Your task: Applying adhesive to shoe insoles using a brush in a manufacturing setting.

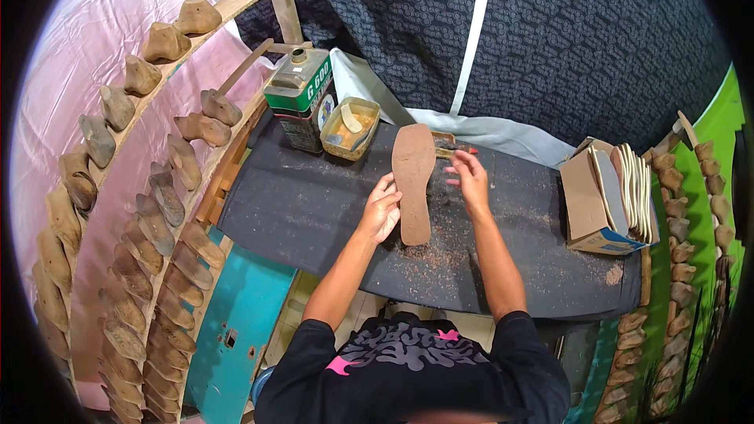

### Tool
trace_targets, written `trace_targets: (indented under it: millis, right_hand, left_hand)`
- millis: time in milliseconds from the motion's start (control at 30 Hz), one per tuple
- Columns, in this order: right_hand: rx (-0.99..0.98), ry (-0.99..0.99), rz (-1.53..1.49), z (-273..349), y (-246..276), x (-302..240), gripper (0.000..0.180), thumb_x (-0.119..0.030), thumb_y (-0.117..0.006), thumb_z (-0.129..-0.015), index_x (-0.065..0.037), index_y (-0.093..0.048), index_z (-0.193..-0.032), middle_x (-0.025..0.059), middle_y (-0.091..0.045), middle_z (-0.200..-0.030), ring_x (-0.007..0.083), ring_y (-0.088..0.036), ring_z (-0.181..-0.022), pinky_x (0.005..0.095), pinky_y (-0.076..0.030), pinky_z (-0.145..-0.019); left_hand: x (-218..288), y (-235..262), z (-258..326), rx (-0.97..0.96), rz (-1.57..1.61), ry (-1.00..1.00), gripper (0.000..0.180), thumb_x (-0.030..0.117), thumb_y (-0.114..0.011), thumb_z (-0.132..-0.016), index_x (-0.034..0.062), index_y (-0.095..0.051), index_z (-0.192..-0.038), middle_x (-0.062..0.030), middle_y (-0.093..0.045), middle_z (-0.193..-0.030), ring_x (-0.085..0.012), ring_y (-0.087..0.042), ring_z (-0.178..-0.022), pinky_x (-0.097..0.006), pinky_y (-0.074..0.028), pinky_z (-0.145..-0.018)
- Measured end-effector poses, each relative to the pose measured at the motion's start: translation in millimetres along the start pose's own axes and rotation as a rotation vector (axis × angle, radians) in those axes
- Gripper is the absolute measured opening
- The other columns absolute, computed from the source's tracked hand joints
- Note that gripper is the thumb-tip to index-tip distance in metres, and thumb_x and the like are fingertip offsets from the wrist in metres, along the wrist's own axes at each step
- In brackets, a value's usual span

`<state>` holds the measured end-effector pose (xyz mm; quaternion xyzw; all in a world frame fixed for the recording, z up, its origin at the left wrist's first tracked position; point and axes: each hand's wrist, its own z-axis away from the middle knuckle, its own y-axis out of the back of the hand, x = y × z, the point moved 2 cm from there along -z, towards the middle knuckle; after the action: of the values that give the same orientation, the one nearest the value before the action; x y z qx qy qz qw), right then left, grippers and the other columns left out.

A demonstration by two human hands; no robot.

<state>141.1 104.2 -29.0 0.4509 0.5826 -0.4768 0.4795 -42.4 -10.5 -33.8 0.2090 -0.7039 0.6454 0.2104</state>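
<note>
My left hand (382, 210) grips a brown shoe sole (414, 184) by its left edge, with the thumb on its face. The sole is held upright above the dark-covered table (314, 208), its wider end pointing away from me. To the right of the sole, my right hand (471, 184) is raised with its fingers apart and holds nothing. Just beyond that hand lies a small item with a red end (465, 151), partly hidden by the sole and the fingers. Brown shavings (432, 265) are scattered on the cloth below the sole.
A green and black metal can (302, 94) and a plastic tub (353, 149) stand at the back left. On the right sits a cardboard box (585, 208) packed with soles. Racks of wooden shoe lasts (129, 271) flank the table, with more lasts (679, 251) at right.
</note>
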Motion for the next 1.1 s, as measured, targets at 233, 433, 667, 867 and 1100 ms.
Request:
trace_targets:
  millis: [233,433,667,867,1100]
  right_hand:
    - [-0.148,-0.036,0.005,69,-17,-9,0.031,-0.008,-0.058,-0.086,0.002,-0.053,-0.115,0.0016,-0.06,-0.082,0.0087,-0.058,-0.069,0.0239,-0.053,-0.054]
    - [-0.112,-0.085,-0.039,99,-7,-2,0.028,-0.006,-0.058,-0.087,0.001,-0.052,-0.114,0.0001,-0.056,-0.077,0.0076,-0.057,-0.066,0.0213,-0.051,-0.055]
    - [-0.201,-0.084,-0.078,138,0,-5,0.039,-0.001,-0.059,-0.086,-0.002,-0.046,-0.123,0.0025,-0.052,-0.088,0.0095,-0.058,-0.067,0.0214,-0.049,-0.056]
    - [-0.244,-0.073,-0.113,168,16,-7,0.043,0.001,-0.059,-0.085,-0.002,-0.045,-0.125,0.0022,-0.051,-0.087,0.0105,-0.059,-0.069,0.0225,-0.049,-0.053]
    - [-0.371,-0.128,-0.222,214,24,12,0.046,0.002,-0.059,-0.084,-0.001,-0.044,-0.127,0.0032,-0.053,-0.087,0.01,-0.059,-0.065,0.0224,-0.049,-0.051]
  left_hand:
    - [-15,-22,19,0.025,-0.158,0.026,0.06,-0.01,-0.041,-0.085,0.0074,-0.024,-0.14,-0.0173,-0.046,-0.129,-0.0254,-0.052,-0.115,-0.039,-0.049,-0.092]
    - [-26,-29,40,0.065,-0.254,0.066,0.062,-0.013,-0.038,-0.084,0.0123,-0.029,-0.14,-0.0175,-0.044,-0.127,-0.0247,-0.052,-0.113,-0.037,-0.051,-0.089]
    - [-37,-41,77,0.139,-0.242,0.025,0.062,-0.014,-0.038,-0.083,0.0138,-0.031,-0.138,-0.0175,-0.046,-0.123,-0.0261,-0.053,-0.111,-0.039,-0.053,-0.086]
    - [-54,-56,116,0.21,-0.331,0.017,0.061,-0.01,-0.042,-0.084,0.0104,-0.031,-0.14,-0.0162,-0.047,-0.123,-0.0254,-0.056,-0.107,-0.04,-0.054,-0.084]
    - [-76,-61,180,0.406,-0.369,-0.041,0.05,0.005,-0.048,-0.091,0.0071,-0.033,-0.139,-0.0126,-0.056,-0.117,-0.0239,-0.06,-0.103,-0.043,-0.054,-0.08]
